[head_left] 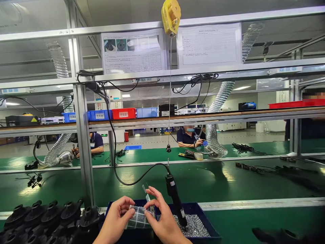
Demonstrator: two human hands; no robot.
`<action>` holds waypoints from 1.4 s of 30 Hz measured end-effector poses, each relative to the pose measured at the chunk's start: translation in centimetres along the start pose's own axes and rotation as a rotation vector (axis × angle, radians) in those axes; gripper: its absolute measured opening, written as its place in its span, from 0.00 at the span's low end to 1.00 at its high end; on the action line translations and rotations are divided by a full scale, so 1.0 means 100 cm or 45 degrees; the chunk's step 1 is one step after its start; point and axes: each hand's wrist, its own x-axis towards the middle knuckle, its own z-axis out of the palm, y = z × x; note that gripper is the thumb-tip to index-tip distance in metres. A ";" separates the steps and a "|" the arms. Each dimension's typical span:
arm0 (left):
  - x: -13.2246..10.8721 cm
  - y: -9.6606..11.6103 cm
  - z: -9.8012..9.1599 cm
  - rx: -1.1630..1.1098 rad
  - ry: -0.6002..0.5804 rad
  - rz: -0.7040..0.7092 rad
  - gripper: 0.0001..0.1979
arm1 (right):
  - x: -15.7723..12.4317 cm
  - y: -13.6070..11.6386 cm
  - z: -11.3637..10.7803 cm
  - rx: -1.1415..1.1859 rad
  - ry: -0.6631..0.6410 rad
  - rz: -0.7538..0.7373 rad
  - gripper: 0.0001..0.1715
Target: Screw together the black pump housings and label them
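My left hand pinches the left edge of a pale, translucent sheet marked in a grid of squares, thumb on top. My right hand has its thumb and finger on the sheet's right edge, its other fingers raised. A narrow pale strip stands up by those raised fingers; how it joins the sheet is unclear. Both hands are over a dark blue bin of small shiny metal pieces, likely screws. Right of my right hand, a black electric screwdriver leans with one end in those pieces.
Black round plastic housings crowd the left front. A metal post rises behind them. The screwdriver's cable loops across the green bench. A yellow balancer hangs overhead with its wire. Co-workers sit across the line.
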 end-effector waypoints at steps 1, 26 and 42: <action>0.000 0.001 0.000 0.003 0.025 0.006 0.25 | 0.000 0.001 0.000 -0.020 0.007 -0.021 0.41; -0.036 0.032 0.018 0.615 -0.163 0.611 0.15 | 0.015 -0.053 -0.035 0.196 0.399 -0.152 0.40; -0.106 0.084 0.086 0.251 -0.688 -0.200 0.19 | -0.168 -0.128 -0.105 -0.062 0.543 0.059 0.46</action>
